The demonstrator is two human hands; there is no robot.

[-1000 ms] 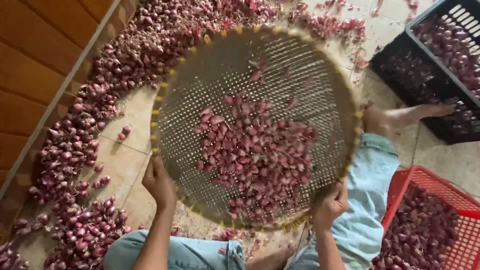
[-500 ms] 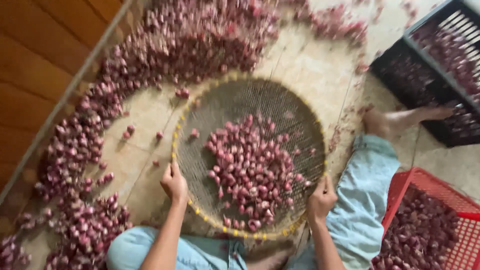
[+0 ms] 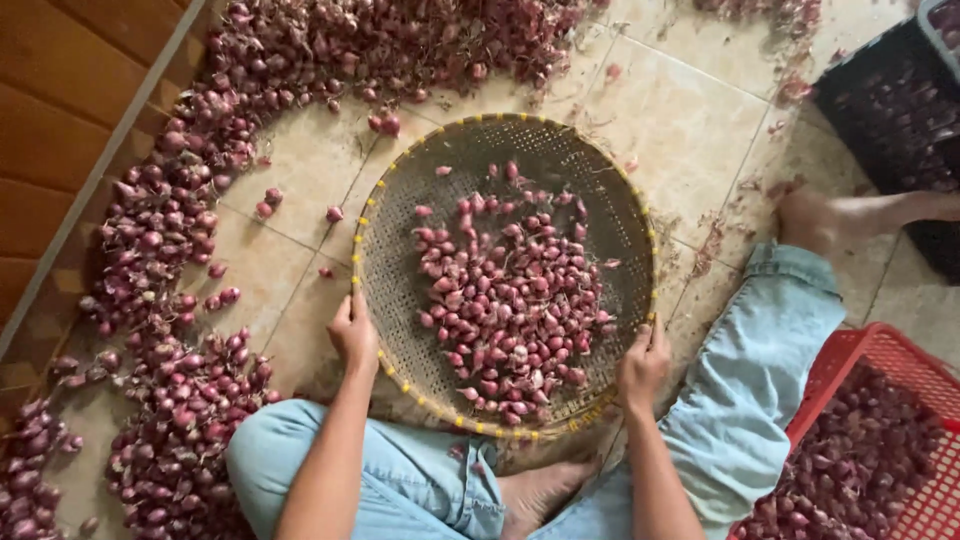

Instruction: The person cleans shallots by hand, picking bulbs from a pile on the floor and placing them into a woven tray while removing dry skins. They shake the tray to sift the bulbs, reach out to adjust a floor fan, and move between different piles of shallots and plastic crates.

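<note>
A round woven sieve tray (image 3: pixel 440 160) with a yellow-dotted rim sits low over the tiled floor in front of my crossed legs. A heap of small red shallots (image 3: pixel 510 300) lies in its middle. My left hand (image 3: pixel 353 332) grips the rim on the left side. My right hand (image 3: pixel 643 362) grips the rim on the lower right. Both thumbs rest on top of the rim.
Loose shallots (image 3: pixel 180 240) are piled in a curve along the wooden wall (image 3: pixel 60 120) at the left and top. A red plastic crate (image 3: pixel 880 440) of shallots stands at the lower right, a black crate (image 3: pixel 890 110) at the upper right. My bare foot (image 3: pixel 810 220) lies by it.
The sieve has come down and away from the camera, now low near the floor. The shallots in it have gathered toward the middle. Both hands kept their grip on the rim.
</note>
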